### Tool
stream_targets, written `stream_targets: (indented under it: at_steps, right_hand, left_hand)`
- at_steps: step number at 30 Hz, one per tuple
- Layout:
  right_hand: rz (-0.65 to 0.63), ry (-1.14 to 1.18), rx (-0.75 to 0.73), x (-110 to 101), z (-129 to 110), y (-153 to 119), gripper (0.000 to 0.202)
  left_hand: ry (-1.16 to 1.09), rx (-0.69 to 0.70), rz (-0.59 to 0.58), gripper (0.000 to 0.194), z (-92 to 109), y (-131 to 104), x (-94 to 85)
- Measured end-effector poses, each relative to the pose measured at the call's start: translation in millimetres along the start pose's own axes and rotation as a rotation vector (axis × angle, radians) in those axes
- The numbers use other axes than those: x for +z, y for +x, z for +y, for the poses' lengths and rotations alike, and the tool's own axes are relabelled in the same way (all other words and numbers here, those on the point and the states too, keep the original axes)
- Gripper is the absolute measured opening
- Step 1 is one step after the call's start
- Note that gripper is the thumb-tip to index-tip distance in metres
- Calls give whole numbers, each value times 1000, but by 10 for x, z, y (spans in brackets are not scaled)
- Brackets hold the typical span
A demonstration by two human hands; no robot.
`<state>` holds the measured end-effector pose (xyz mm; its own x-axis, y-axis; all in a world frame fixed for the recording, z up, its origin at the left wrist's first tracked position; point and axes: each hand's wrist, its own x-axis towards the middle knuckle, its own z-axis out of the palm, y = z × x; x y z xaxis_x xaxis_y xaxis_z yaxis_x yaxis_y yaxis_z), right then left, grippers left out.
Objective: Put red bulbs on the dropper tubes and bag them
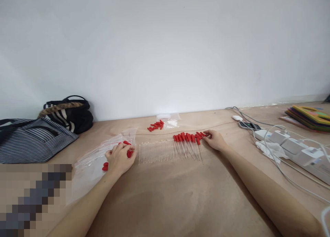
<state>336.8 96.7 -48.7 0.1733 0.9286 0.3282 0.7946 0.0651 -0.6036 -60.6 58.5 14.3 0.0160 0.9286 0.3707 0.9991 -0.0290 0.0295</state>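
My left hand point(121, 158) rests over clear plastic bags point(90, 176) at the left, its fingers curled around red rubber bulbs point(129, 153); more red bulbs lie beside it. In the middle, thin clear tubes point(156, 151) lie side by side in a row. Several tubes at the row's right end carry red bulbs point(187, 137) on their far ends. My right hand point(213, 140) is at the right of these, thumb and fingertips together on a small red bulb point(203, 134). Loose red bulbs lie just left of those fingertips.
Behind the row are a pile of red bulbs point(155, 125) and a small bag of clear tubes point(171, 122). Striped point(38, 139) and black point(77, 115) bags stand left. A phone point(249, 126), power strip point(318, 166), cables and colourful boards point(308, 116) lie right.
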Motion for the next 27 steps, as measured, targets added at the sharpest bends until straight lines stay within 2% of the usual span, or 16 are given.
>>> stream_targets:
  at_steps: [3,6,14,19,23,26,27]
  right_hand:
    - [28,35,20,8,5,-9,26]
    - [60,79,42,18,8,-12,28]
    - [150,251,94,49,24,-24,30]
    - [202,398,121,76,-28,-57,29]
    - [211,504,78,106,-232,-196,34]
    - [146,532,-29,101,-494,-435,29]
    - [98,495,-151,89,-591,-533,27]
  left_hand:
    - [84,-23,-16,24,61,24,8]
    - [126,-69,-89,27,102,87,29]
    - [144,-113,-164,32,178,247,132]
    - [64,-99,-144,33,232,266,39]
    - [-31,38,-107,29,374,121,-136]
    - [-182,293,-104,22,528,-127,-202]
    - [-254,386,-81,22,577,-220,-200]
